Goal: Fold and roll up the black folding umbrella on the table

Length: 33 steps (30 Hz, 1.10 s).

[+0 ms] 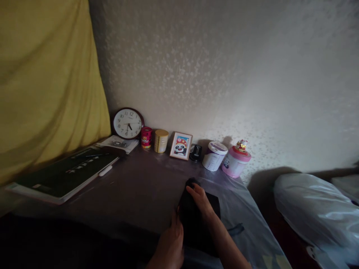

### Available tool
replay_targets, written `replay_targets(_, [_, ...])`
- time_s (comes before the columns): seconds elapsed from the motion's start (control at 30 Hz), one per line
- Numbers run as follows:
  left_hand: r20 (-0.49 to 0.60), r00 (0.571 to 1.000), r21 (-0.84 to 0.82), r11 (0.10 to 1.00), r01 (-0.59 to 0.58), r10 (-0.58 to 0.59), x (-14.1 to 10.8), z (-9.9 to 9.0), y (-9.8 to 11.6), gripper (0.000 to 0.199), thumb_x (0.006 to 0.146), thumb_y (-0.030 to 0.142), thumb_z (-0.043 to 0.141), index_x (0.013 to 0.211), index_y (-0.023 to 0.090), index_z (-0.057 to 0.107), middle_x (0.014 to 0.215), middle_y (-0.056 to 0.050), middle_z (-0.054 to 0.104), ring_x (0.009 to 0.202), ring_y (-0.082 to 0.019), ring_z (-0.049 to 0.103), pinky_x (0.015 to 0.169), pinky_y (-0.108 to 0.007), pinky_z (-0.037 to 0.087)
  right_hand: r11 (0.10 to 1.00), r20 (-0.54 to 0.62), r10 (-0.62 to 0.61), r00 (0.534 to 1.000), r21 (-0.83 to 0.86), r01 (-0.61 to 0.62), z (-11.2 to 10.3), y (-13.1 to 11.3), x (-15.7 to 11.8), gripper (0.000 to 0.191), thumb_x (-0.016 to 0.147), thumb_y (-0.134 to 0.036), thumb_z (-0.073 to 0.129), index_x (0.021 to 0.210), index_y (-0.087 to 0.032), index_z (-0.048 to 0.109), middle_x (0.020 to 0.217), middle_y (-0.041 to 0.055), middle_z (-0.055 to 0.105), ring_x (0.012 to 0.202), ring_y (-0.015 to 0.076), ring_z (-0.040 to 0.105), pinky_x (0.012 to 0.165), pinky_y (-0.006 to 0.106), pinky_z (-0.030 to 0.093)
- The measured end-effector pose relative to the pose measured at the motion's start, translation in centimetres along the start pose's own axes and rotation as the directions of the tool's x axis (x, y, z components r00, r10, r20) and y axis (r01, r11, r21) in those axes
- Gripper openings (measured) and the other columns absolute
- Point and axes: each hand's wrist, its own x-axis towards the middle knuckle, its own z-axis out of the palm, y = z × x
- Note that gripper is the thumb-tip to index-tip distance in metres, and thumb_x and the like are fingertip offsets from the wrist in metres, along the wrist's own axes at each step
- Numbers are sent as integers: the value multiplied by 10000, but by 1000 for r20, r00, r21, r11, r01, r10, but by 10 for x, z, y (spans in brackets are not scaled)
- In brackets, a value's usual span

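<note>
A black, soft-looking item like a bag (193,220) is at the front right of the table; too dark to make out its exact kind. My right hand (198,197) reaches over its top, fingers closed on the bunched upper edge. Lower down, my left hand (173,237) has its fingers curled at the item's left edge, and its fingertips are partly lost in shadow. A dark blue strip like a strap (236,229) lies to the right of my right forearm.
Along the wall stand a clock (128,123), a red can (146,137), a yellow can (161,141), a panda picture frame (181,145), a small black device (196,152), a white tub (215,156) and a pink jar (236,161). A green board (67,170) lies left, beside a yellow curtain (50,82).
</note>
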Motion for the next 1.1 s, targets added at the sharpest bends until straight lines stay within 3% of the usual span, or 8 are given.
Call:
replay_targets(0.17, [35,999,-44,999,-15,16,-4,0,-7,842,644,2,438,1421,110,133,1416,-203,333,1113,-262,544,925,-338,423,991,45,-9,999,-131,15,3,13,7,422,690,-467,617,970,-151,618,646,-20,613,610,151,598,522,253,468])
replay_targets(0.3, [17,1000,-39,999,-13,13,-11,-16,-16,625,737,142,483,1339,117,317,1323,-177,455,1071,-266,567,893,-347,446,996,124,8,992,-94,4,6,18,9,428,761,-521,522,972,-153,577,722,23,667,643,159,650,555,265,496])
replay_targets(0.4, [-107,994,43,999,2,2,-12,-29,-14,382,830,299,452,1172,132,485,1176,-160,550,1021,-270,580,864,-374,463,994,165,-51,985,-83,66,8,21,7,404,807,-524,459,959,-168,575,772,47,692,715,169,669,579,263,499])
replay_targets(0.5, [-201,974,132,988,-83,108,-9,-30,-8,274,836,300,455,1056,174,559,1164,-124,556,1060,-270,547,910,-401,441,970,164,-140,977,-178,169,9,23,4,342,829,-457,459,979,-188,607,793,43,701,732,171,663,610,276,505])
replay_targets(0.6, [-131,962,182,960,-215,240,-6,-18,-5,478,770,235,528,1243,198,473,1384,-106,409,1232,-307,408,1018,-469,350,925,177,-238,955,-259,278,11,24,-2,254,839,-364,471,954,-226,652,824,24,709,774,170,660,706,293,507])
replay_targets(0.73, [-27,980,222,957,-184,195,-2,0,-8,770,666,70,503,1394,159,267,1483,-126,226,1344,-316,220,1071,-508,263,833,221,-367,904,-354,425,9,26,-12,225,851,-282,476,925,-266,688,920,10,710,872,179,642,805,316,484])
replay_targets(0.9, [-7,985,229,959,-164,170,2,9,-12,724,706,-3,375,1404,144,249,1486,-137,177,1350,-302,199,1072,-486,268,677,280,-534,798,-424,602,-1,35,-12,216,864,-245,495,952,-257,692,1026,35,697,1045,208,576,916,378,433])
replay_targets(1.1, [-8,987,190,970,-155,160,3,18,-16,818,655,9,434,1421,156,189,1497,-140,96,1343,-347,191,1059,-499,279,581,284,-572,770,-522,624,-12,49,21,272,904,-268,429,1032,-223,665,1138,61,651,1162,220,504,1011,443,350])
